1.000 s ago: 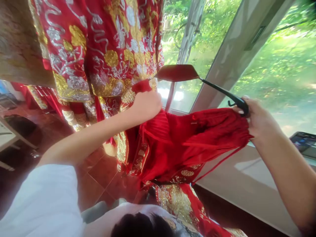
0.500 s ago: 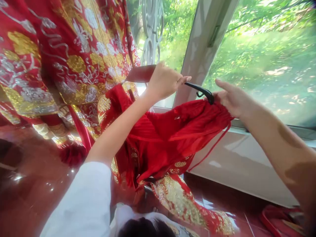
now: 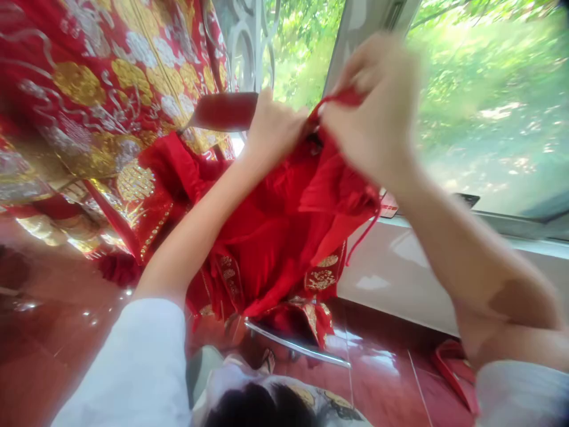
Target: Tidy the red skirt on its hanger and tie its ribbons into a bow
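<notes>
My left hand (image 3: 276, 126) is closed around the middle of a dark clothes hanger (image 3: 226, 111), whose broad flat end sticks out to the left. A red skirt (image 3: 275, 219) with gold embroidery and a thin red cord (image 3: 365, 234) hangs below it in loose folds. My right hand (image 3: 380, 110), blurred by motion, is raised close beside the left one, with gathered red cloth of the skirt pinched between thumb and fingers. The hanger's other arm is mostly hidden behind the cloth and hands.
Red garments with gold and silver embroidery (image 3: 133, 65) hang at the left. A window (image 3: 484, 118) with a sill is ahead on the right. Below are a curved metal bar (image 3: 297, 344), a red item (image 3: 457, 370) on the tiled floor (image 3: 382, 362), and a dark-haired head (image 3: 262, 409).
My right hand has moved left and up from the hanger's black end to beside my left hand, drawing the skirt's cloth with it. The skirt is more bunched, and the view has shifted slightly.
</notes>
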The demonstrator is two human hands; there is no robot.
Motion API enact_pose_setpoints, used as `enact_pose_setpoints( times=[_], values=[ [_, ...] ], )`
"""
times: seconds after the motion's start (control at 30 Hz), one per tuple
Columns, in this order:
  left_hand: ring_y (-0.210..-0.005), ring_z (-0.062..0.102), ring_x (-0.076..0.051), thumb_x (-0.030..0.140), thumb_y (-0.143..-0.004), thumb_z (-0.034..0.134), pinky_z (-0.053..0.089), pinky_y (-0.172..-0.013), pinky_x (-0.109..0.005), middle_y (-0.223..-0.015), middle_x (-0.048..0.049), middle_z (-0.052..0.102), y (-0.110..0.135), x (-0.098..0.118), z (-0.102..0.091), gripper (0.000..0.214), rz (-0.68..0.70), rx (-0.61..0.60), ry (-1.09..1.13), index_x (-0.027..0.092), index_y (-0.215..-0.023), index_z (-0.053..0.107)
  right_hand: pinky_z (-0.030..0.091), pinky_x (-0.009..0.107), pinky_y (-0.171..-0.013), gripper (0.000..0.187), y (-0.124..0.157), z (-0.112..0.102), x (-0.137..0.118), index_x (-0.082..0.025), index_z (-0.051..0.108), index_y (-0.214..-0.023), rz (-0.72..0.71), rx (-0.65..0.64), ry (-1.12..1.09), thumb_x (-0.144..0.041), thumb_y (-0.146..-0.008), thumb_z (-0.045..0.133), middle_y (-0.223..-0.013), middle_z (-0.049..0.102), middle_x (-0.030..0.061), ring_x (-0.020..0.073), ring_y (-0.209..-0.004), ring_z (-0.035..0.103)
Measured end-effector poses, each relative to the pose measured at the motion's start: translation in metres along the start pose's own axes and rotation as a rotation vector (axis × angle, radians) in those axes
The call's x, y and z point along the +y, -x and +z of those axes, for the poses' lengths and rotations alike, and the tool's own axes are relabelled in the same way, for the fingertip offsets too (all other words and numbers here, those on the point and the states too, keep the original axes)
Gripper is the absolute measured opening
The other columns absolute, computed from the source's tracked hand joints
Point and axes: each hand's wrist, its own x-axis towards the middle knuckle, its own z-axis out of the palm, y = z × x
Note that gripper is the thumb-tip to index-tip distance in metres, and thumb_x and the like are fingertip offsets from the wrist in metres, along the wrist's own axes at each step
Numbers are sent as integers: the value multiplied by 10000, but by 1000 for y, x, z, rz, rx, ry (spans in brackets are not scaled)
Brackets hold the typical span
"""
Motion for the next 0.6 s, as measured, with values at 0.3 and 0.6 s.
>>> enact_pose_setpoints(
  times=[0.3, 0.6],
  values=[
    [-1124, 588, -211, 88, -797, 458, 338, -1056, -400, -1219, -27, 646, 16, -19, -34, 494, 138, -102, 336, 223, -1260, 567, 493, 347, -666, 392, 86, 59, 9, -168, 514, -1216, -129, -276, 271, -422, -963, 355, -1017, 620, 189, 256, -824, 632],
    [-967, 588, -193, 444, -933, 393, 407, -889, -321, -892, -12, 631, 125, -108, -45, 403, -658, 247, 159, 135, -963, 650, 415, 406, -914, 332, 11, 30, 67, -255, 516, -1199, -246, -257, -40, -406, -905, 487, -1084, 615, 91, 262, -1050, 550]
  ],
)
